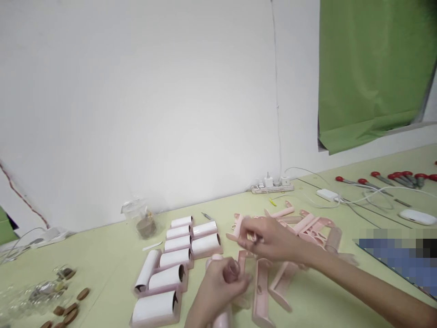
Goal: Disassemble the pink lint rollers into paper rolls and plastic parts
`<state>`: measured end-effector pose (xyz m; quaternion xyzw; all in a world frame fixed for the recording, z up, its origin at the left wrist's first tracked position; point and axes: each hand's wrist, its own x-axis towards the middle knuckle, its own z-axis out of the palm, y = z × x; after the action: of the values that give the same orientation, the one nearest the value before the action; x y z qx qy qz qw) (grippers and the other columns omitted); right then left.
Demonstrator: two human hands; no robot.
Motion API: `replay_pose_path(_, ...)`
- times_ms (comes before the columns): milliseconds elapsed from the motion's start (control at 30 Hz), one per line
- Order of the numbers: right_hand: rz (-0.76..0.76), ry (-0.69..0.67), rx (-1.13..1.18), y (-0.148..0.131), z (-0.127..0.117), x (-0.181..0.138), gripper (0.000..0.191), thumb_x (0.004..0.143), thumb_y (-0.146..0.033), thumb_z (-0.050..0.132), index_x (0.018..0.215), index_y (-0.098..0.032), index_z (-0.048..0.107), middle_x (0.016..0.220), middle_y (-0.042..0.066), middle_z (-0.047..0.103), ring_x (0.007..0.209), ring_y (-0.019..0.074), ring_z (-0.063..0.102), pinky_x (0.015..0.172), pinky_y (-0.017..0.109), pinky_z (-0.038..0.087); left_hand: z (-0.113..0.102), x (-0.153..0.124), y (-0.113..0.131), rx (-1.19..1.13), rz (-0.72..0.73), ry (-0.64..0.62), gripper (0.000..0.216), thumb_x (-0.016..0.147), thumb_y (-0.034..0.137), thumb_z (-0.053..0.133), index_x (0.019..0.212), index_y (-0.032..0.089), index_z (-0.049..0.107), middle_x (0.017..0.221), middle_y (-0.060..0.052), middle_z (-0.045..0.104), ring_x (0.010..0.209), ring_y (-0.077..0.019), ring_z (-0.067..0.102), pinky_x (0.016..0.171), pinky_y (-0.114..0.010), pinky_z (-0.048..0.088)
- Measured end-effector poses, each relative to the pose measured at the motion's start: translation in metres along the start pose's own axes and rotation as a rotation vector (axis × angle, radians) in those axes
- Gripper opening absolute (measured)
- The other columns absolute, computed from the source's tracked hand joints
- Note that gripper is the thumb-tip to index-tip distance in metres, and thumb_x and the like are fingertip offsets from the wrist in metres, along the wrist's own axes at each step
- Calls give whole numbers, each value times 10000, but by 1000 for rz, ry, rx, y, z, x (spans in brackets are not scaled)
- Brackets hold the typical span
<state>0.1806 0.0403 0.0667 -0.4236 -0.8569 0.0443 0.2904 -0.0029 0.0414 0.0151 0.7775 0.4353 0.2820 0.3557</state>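
My left hand (pixel 216 284) is closed at the front of the table, its fingers curled round a small pinkish tube-shaped piece (pixel 232 269). Part of that piece is hidden by the fingers. Just above and to the right, my right hand (pixel 268 237) is bent at the wrist with its fingers pinched on a pink plastic part (pixel 236 231) with a flat rounded end. Under and beside both hands lie loose pink plastic holder parts, among them a long trough-shaped one (pixel 262 294) and a second, tilted one (pixel 283 284).
White-topped rolls in pink holders (pixel 175 243) stand in rows on the left. Beyond them are a clear bag (pixel 143 221) and a pen-like tool (pixel 206 217). A power strip (pixel 272 187) lies by the wall, red-handled tools (pixel 403 177) at right, brown oval pieces (pixel 71 314) at left.
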Motion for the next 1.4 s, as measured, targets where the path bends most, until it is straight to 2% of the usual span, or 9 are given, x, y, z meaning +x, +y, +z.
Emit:
replay_pose_path(100, 198, -119, -142, 21, 2, 12, 167, 804, -242, 452, 964, -198, 464, 727, -12, 552, 608, 128, 495, 514, 184, 285, -10, 9, -10, -96, 100, 200, 147, 726, 302, 469, 675, 183, 399, 614, 30, 390, 577, -100, 399, 562, -199, 345)
replay_pose_path(333, 238, -307, -371, 49, 37, 21, 249, 670, -83, 552, 904, -157, 596, 908, 105, 565, 732, 249, 571, 567, 247, 351, -20, 21, -49, -210, 13, 310, 319, 799, 427, 404, 1031, 209, 388, 1058, -87, 518, 1033, -200, 475, 890, -318, 381)
replay_pose_path(500, 372, -350, -444, 54, 9, 19, 173, 630, -128, 639, 801, -126, 615, 651, 89, 575, 617, 256, 569, 541, 266, 365, -10, 24, -52, -218, 7, 304, 419, 821, 443, 359, 1142, 175, 318, 1117, -106, 480, 1081, -184, 445, 970, -325, 318)
replay_pose_path(600, 357, -383, -384, 40, -9, 19, 105, 682, -245, 650, 723, -157, 609, 580, 51, 563, 568, 217, 556, 488, 226, 326, -13, 18, -47, 63, 14, 319, 510, 773, 411, 460, 1201, 172, 319, 1146, -104, 451, 1122, -220, 379, 989, -366, 274)
replay_pose_path(733, 227, -232, -100, 4, 9, 28, 393, 775, -498, 544, 1098, -282, 491, 689, -16, 578, 617, 164, 544, 460, 186, 274, -21, 10, -44, 319, 31, 286, 639, 637, 366, 627, 1202, 221, 368, 1120, -64, 459, 1086, -251, 378, 954, -395, 298)
replay_pose_path(967, 227, 22, 197, -5, 62, 39, 178, 806, -367, 518, 862, -200, 543, 580, -32, 530, 552, 121, 497, 481, 177, 262, -13, 6, -47, -56, 27, 202, 701, 590, 204, 664, 1203, 225, 324, 1166, -60, 418, 1094, -201, 404, 943, -299, 328)
replay_pose_path(1133, 307, 214, 302, 10, 43, 31, 241, 827, -427, 451, 826, -194, 513, 566, -32, 486, 527, 113, 450, 477, 177, 293, -4, 9, -60, -268, -41, 235, 882, 588, 203, 678, 1278, 230, 130, 1146, -68, 428, 1005, -184, 476, 893, -284, 367)
replay_pose_path(1333, 329, 548, 623, 9, -7, 18, 312, 786, -460, 510, 933, -185, 506, 495, -41, 418, 458, 106, 428, 423, 165, 314, -10, 10, -62, -90, 20, 506, 906, 430, 330, 781, 1195, 180, 320, 1235, -110, 357, 1159, -274, 326, 995, -371, 261)
replay_pose_path(1400, 318, 562, 672, 10, -13, 11, 276, 788, -413, 511, 946, -187, 499, 521, -25, 460, 483, 116, 462, 417, 161, 318, -14, 9, -47, -303, 10, 576, 730, 532, 529, 682, 1103, 178, 394, 1150, -112, 441, 1073, -274, 414, 939, -392, 319)
